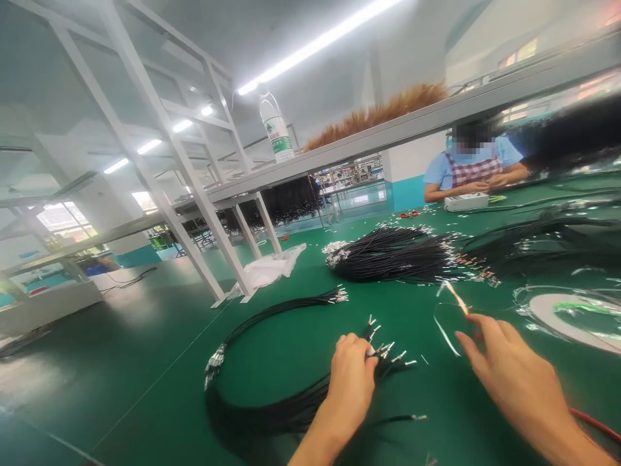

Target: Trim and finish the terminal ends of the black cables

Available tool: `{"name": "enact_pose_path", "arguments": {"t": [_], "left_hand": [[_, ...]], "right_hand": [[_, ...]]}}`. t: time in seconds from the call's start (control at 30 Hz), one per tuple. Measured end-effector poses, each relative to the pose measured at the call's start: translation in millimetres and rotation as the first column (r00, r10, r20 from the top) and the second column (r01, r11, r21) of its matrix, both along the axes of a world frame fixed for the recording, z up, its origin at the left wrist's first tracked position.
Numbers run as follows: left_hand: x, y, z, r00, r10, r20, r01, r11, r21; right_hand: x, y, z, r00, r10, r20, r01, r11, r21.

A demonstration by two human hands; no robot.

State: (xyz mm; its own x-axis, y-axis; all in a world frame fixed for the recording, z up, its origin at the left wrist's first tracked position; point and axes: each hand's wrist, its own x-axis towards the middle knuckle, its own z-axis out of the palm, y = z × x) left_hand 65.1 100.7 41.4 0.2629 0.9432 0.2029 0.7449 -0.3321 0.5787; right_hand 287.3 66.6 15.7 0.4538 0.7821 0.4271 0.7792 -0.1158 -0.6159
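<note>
My left hand [350,378] is closed around black cables near the end of a long bundle [272,414]. Several stripped tips [385,351] fan out beyond its fingers. The bundle curves left and back up to another set of bare ends [342,294], with a silvery wrapped section [214,362] along the bend. My right hand [514,375] is to the right, thumb and index finger close together at a thin pale strip [455,298] that sticks up from them and bends down in a white length [446,333]. One cable end [412,419] lies apart below the left hand.
A thick pile of black cables [398,252] lies farther back, near red-handled scissors [409,214]. At right is a white ring-shaped reel [543,307]. A metal rack [194,200] stands over the green table, carrying a water bottle [279,133]. Across sits a co-worker [473,168].
</note>
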Motion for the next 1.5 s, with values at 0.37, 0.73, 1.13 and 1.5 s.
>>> {"name": "enact_pose_path", "arguments": {"t": [0.37, 0.73, 1.13, 1.5], "left_hand": [[-6.2, -13.5, -3.5, 0.932, -0.06, 0.356, 0.114, 0.985, -0.132], [-10.7, -10.9, 0.1, 0.773, 0.035, 0.634, 0.271, 0.884, -0.38], [-13.0, -12.8, 3.5, 0.78, -0.016, 0.626, 0.32, 0.869, -0.376], [-12.2, -9.0, 1.2, 0.745, 0.079, 0.663, 0.255, 0.884, -0.392]], "right_hand": [[-72.5, 8.9, -2.4, 0.614, 0.514, -0.6, -0.561, 0.818, 0.127], [-82.6, 9.4, 6.4, 0.313, 0.424, -0.85, -0.56, 0.805, 0.195], [-83.3, -2.5, 14.4, 0.286, 0.431, -0.856, -0.572, 0.794, 0.208], [-78.7, -1.3, 18.6, 0.233, 0.408, -0.883, -0.511, 0.824, 0.246]]}}
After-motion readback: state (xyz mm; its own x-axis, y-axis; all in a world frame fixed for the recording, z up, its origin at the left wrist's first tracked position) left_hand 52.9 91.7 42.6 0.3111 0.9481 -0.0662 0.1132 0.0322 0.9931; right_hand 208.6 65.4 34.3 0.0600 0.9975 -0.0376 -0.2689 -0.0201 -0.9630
